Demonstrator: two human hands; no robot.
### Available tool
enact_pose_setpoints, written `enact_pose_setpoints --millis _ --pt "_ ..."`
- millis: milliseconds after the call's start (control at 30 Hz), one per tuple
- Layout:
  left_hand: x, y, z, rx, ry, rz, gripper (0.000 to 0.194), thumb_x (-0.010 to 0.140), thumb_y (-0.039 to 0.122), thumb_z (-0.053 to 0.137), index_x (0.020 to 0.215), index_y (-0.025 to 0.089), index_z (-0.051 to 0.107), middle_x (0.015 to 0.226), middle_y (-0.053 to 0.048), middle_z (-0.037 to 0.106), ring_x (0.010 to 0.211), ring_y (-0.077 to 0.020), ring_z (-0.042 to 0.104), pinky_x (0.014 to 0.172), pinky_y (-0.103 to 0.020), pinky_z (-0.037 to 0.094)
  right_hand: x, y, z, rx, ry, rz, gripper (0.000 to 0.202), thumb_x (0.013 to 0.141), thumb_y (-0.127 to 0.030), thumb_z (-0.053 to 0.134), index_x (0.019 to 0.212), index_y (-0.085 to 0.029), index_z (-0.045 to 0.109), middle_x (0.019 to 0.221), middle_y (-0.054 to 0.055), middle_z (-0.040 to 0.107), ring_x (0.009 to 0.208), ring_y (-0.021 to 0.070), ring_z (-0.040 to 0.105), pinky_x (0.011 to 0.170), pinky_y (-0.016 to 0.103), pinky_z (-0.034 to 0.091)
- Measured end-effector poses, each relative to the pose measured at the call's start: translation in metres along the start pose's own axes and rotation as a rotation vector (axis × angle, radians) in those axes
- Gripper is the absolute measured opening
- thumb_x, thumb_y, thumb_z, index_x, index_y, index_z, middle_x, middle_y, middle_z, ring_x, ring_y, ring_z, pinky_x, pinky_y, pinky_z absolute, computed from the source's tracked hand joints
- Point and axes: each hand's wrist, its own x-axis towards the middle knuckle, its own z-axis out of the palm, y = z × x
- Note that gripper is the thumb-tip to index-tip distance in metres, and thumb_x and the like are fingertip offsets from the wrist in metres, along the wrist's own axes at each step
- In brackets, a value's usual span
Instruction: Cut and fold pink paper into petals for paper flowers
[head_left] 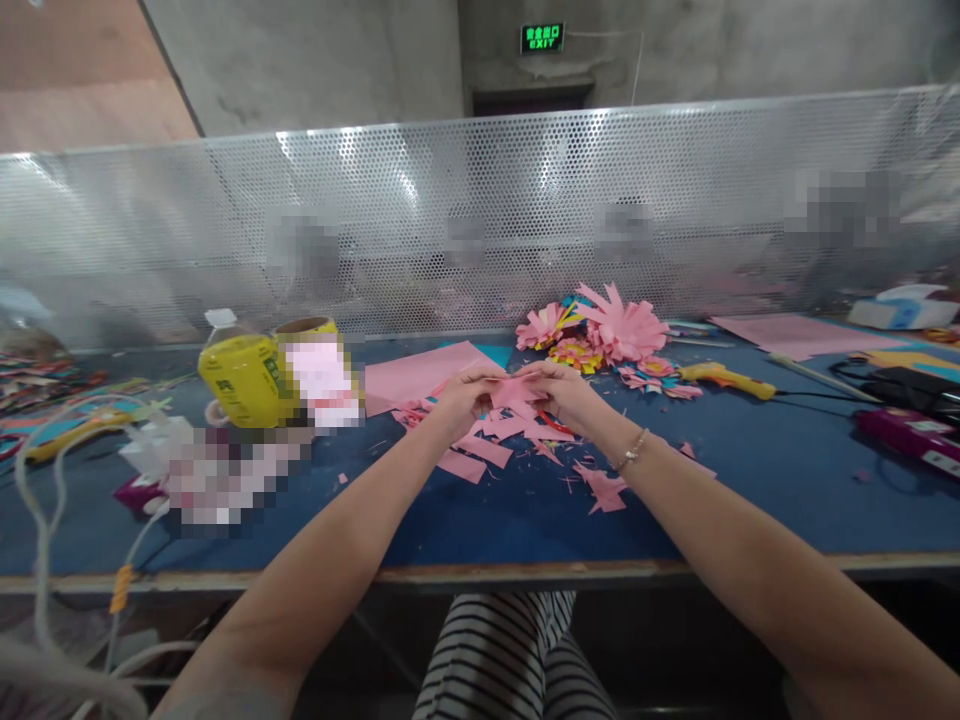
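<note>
Between my two hands is a piece of pink paper (516, 393), cut with pointed edges. My left hand (466, 395) pinches its left side, and my right hand (561, 392) grips its right side, both with fingers closed. Pink paper strips and scraps (480, 450) lie on the blue table (517, 530) under the hands. Part of a red-orange thing, perhaps a scissors handle (556, 424), shows below my right hand. To the right of it rests a cut pink paper piece (602, 488). A pink paper sheet (416, 374) lies behind my left hand.
Paper flowers (622, 330) are heaped behind my right hand, beside a yellow glue gun (727, 380). At the left stand a yellow-labelled bottle (244, 375) and a cylindrical container (322, 350). White cables (45, 520) hang over the left edge. A perforated metal screen (480, 220) borders the back.
</note>
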Motion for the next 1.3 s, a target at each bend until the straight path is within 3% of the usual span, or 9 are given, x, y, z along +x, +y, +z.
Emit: enact_pose_setpoints --millis 133,233,367,467,533,733,900,1300 --pt "-0.002 0.003 0.001 0.002 -0.039 0.006 0.010 0.054 0.010 0.054 0.059 0.013 0.062 0.060 -0.002 0.058 0.058 -0.0098 0.055 0.056 -0.023 0.046 -0.001 -0.005 0.000 0.078 -0.004 0.025 0.016 0.059 -0.011 0.047 0.066 -0.016 0.060 0.056 -0.001 0.054 0.049 0.0068 0.047 0.049 0.020 0.043" --pt "-0.001 0.000 0.001 0.089 -0.039 0.086 0.014 0.057 0.009 0.049 0.059 0.014 0.062 0.062 -0.001 0.059 0.058 -0.0093 0.055 0.058 -0.025 0.046 -0.003 -0.009 0.001 0.153 -0.032 0.065 0.018 0.064 -0.013 0.041 0.068 -0.015 0.059 0.060 0.001 0.057 0.053 0.0081 0.052 0.053 0.021 0.046" --pt "0.000 -0.002 -0.001 0.475 0.037 0.301 0.028 0.057 0.005 0.041 0.065 0.017 0.065 0.066 -0.001 0.063 0.060 -0.0096 0.055 0.059 -0.023 0.045 -0.004 -0.010 0.003 0.185 -0.041 0.061 0.014 0.068 -0.020 0.044 0.073 -0.016 0.057 0.065 0.001 0.057 0.056 0.0087 0.054 0.056 0.023 0.047" --pt "0.001 -0.001 -0.002 0.662 0.078 0.405 0.033 0.057 0.003 0.038 0.067 0.017 0.066 0.073 -0.001 0.065 0.068 -0.0106 0.057 0.062 -0.021 0.044 -0.002 -0.005 0.002 0.088 -0.004 0.011 0.015 0.063 -0.019 0.058 0.077 -0.017 0.054 0.065 -0.002 0.056 0.056 0.0073 0.053 0.055 0.021 0.046" --pt "0.001 0.000 -0.002 0.621 0.081 0.386 0.031 0.059 0.004 0.039 0.070 0.016 0.065 0.074 -0.001 0.064 0.069 -0.0110 0.057 0.062 -0.021 0.045 0.000 -0.002 0.001 0.027 0.002 -0.027 0.021 0.059 -0.018 0.062 0.078 -0.017 0.053 0.065 -0.003 0.055 0.055 0.0066 0.053 0.054 0.020 0.046" --pt "0.000 0.002 0.001 0.162 -0.024 0.165 0.030 0.072 0.025 0.043 0.099 0.016 0.052 0.073 -0.003 0.061 0.060 -0.0120 0.059 0.057 -0.027 0.048 0.004 0.002 -0.002 -0.078 0.041 -0.101 0.024 0.056 -0.021 0.063 0.078 -0.017 0.053 0.065 -0.003 0.057 0.053 0.0071 0.053 0.055 0.023 0.047" --pt "0.000 0.001 0.002 0.200 -0.024 0.110 0.034 0.058 0.026 0.064 0.087 0.013 0.053 0.069 -0.003 0.060 0.054 -0.0115 0.058 0.056 -0.028 0.048 0.002 0.000 -0.002 -0.192 0.037 -0.180 0.022 0.059 -0.022 0.061 0.079 -0.018 0.054 0.066 -0.002 0.058 0.056 0.0095 0.054 0.057 0.025 0.048" --pt "0.000 -0.001 0.002 0.154 -0.034 0.146 0.028 0.055 0.024 0.067 0.077 0.011 0.056 0.065 -0.001 0.059 0.057 -0.0105 0.058 0.059 -0.026 0.049 0.002 0.001 -0.004 -0.323 0.005 -0.290 0.020 0.062 -0.021 0.057 0.082 -0.018 0.054 0.073 0.000 0.058 0.065 0.0122 0.055 0.063 0.028 0.049"
